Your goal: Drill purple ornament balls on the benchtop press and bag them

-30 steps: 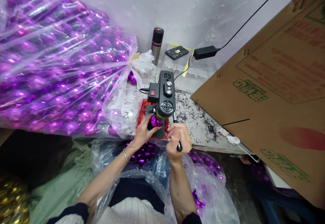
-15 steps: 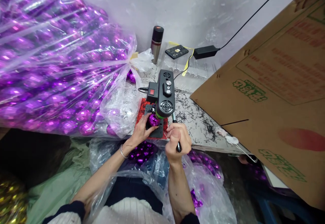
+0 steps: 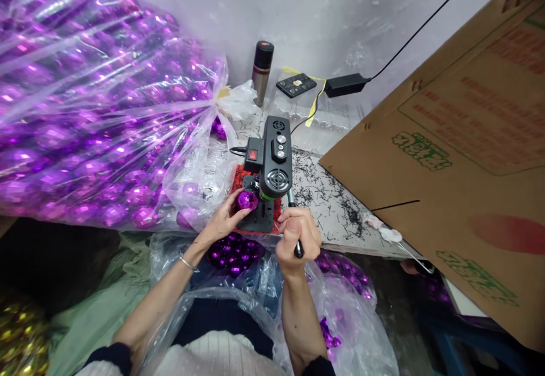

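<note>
Between thumb and fingers of my left hand is a shiny purple faceted ball. It sits at the left front of a black tabletop machine, just beside the machine's head. My right hand is wrapped round the black grip of the machine's lever, on its right side. The machine's dark base plate rests on a red mat. A small box with a red switch is fixed to the machine's left.
A big clear bag of purple balls fills the left. A cardboard box leans in from the right. Behind stand a flask, a phone and a power adapter. More purple balls lie in plastic below the table edge.
My left hand has drawn the purple ball leftwards, out from under the front of the machine's head. My right hand stays on the lever, almost unmoved.
</note>
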The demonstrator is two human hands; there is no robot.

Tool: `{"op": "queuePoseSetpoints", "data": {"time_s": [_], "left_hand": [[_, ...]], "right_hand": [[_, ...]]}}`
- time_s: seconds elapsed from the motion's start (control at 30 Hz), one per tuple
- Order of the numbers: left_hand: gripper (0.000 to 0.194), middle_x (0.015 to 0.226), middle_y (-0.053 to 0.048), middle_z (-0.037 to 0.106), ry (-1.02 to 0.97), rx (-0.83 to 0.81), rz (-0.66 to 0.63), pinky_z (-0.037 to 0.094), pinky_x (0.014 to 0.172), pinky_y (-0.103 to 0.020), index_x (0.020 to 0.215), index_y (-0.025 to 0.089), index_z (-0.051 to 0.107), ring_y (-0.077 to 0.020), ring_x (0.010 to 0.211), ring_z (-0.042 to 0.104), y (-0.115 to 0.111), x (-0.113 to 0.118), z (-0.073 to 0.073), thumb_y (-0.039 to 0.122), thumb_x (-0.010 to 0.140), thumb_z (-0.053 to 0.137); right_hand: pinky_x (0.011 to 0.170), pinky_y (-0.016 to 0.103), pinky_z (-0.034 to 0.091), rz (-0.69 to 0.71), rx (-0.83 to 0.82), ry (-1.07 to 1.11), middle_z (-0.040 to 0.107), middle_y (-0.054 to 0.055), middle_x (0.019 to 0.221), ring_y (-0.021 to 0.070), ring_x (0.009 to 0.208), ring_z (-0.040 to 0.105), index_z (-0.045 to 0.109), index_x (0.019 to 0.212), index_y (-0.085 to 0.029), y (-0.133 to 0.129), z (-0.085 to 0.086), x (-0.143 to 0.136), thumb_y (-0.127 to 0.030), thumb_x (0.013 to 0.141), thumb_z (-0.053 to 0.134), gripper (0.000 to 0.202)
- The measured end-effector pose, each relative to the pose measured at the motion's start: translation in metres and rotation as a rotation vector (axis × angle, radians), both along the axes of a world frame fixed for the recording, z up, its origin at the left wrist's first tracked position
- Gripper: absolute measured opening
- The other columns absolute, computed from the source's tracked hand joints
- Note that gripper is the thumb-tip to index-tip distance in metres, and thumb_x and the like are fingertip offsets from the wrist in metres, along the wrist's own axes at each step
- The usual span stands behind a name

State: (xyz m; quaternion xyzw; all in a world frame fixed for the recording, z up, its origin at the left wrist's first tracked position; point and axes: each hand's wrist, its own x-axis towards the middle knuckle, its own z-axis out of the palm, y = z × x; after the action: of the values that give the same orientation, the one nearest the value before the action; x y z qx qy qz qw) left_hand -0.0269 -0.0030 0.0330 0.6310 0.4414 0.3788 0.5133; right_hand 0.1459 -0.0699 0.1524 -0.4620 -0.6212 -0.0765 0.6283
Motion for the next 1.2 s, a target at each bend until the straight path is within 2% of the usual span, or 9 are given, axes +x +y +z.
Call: {"op": "queuePoseSetpoints", "data": {"time_s": [0.17, 0.27, 0.4, 0.57, 0.67, 0.93, 1.2], "left_hand": [[0.069, 0.149, -0.016, 0.075, 0.229, 0.218, -0.003, 0.058, 0.121, -0.054, 0.154, 0.02, 0.062, -0.0356, 0.139, 0.073, -0.002, 0.01, 0.005, 0.051, 0.096, 0.083], [0.063, 0.147, -0.016, 0.074, 0.315, 0.332, 0.015, 0.06, 0.118, -0.053, 0.151, 0.021, 0.063, -0.0346, 0.136, 0.073, -0.003, 0.018, 0.004, 0.046, 0.097, 0.084], [0.061, 0.144, -0.015, 0.074, 0.306, 0.383, 0.056, 0.06, 0.118, -0.052, 0.149, 0.022, 0.065, -0.0337, 0.135, 0.073, -0.003, 0.03, -0.006, 0.043, 0.096, 0.085], [0.065, 0.143, -0.015, 0.077, 0.278, 0.416, 0.076, 0.052, 0.128, -0.059, 0.15, 0.022, 0.065, -0.0352, 0.138, 0.072, -0.001, 0.036, -0.021, 0.043, 0.093, 0.089], [0.066, 0.142, -0.014, 0.078, 0.29, 0.438, 0.081, 0.049, 0.131, -0.06, 0.15, 0.023, 0.064, -0.0352, 0.137, 0.074, -0.001, 0.036, -0.027, 0.045, 0.093, 0.089], [0.063, 0.143, -0.015, 0.078, 0.259, 0.499, 0.089, 0.05, 0.13, -0.061, 0.152, 0.023, 0.061, -0.0353, 0.136, 0.075, -0.004, 0.038, -0.033, 0.043, 0.098, 0.086], [0.071, 0.145, -0.014, 0.077, 0.226, 0.506, 0.072, 0.051, 0.129, -0.062, 0.155, 0.024, 0.061, -0.0361, 0.137, 0.074, -0.006, 0.038, -0.033, 0.047, 0.094, 0.09]], "right_hand": [[0.06, 0.03, 0.048, -0.008, -0.011, -0.009, 0.06, -0.002, 0.069, 0.0142, 0.063, 0.062, 0.055, 0.081, -0.026, -0.001, -0.001, 0.001, -0.013, 0.109, 0.048, 0.032], [0.06, 0.03, 0.048, -0.007, -0.011, -0.024, 0.06, -0.002, 0.069, 0.0141, 0.064, 0.062, 0.054, 0.082, -0.026, -0.001, -0.002, 0.001, -0.013, 0.11, 0.047, 0.032], [0.061, 0.028, 0.048, 0.002, 0.0, -0.019, 0.062, -0.001, 0.071, 0.0132, 0.065, 0.063, 0.054, 0.081, -0.025, -0.001, -0.001, 0.001, -0.011, 0.11, 0.046, 0.033], [0.062, 0.028, 0.048, 0.009, -0.005, 0.007, 0.064, -0.002, 0.073, 0.0129, 0.066, 0.064, 0.058, 0.081, -0.024, -0.003, -0.004, 0.001, -0.01, 0.108, 0.048, 0.031], [0.061, 0.028, 0.048, -0.001, -0.003, 0.019, 0.065, -0.001, 0.074, 0.013, 0.065, 0.063, 0.058, 0.08, -0.024, -0.003, -0.013, 0.0, -0.011, 0.108, 0.046, 0.032], [0.067, 0.033, 0.052, -0.052, 0.095, 0.047, 0.062, -0.003, 0.072, 0.0127, 0.06, 0.059, 0.053, 0.078, -0.025, 0.002, -0.054, -0.005, -0.019, 0.113, 0.04, 0.038], [0.064, 0.035, 0.054, -0.023, 0.114, 0.094, 0.06, -0.002, 0.074, 0.0137, 0.06, 0.059, 0.054, 0.077, -0.024, 0.003, -0.07, -0.003, -0.024, 0.114, 0.041, 0.039]]}}
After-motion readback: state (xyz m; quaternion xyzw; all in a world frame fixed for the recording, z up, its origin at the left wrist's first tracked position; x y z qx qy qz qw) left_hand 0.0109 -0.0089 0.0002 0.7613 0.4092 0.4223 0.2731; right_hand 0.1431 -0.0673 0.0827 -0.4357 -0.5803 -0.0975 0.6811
